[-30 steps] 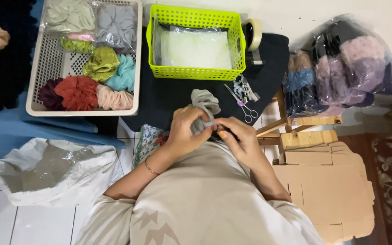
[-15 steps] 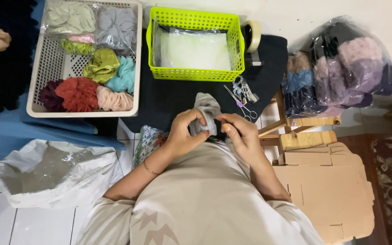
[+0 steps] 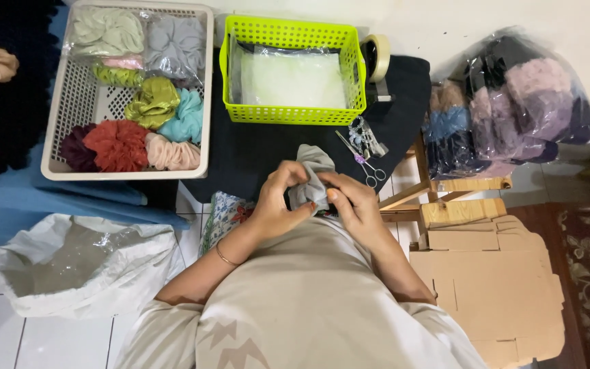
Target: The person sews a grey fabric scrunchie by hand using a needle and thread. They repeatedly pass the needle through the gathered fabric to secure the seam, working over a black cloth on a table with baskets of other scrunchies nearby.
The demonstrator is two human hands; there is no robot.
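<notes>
Head camera looks down on the left hand (image 3: 276, 203) and right hand (image 3: 354, 203), both closed around a grey scrunchie (image 3: 311, 179) held over the dark table (image 3: 261, 154), just beside the scissors (image 3: 365, 162) and below the green basket (image 3: 290, 115).

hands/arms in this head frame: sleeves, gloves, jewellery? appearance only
Both hands bare, no gloves. The left hand has a thin gold-coloured bangle on its wrist. The right hand shows no ring or watch. Forearms are uncovered; beige sleeves end near the elbows, same fabric as the top, which has a paler zigzag pattern.
</notes>
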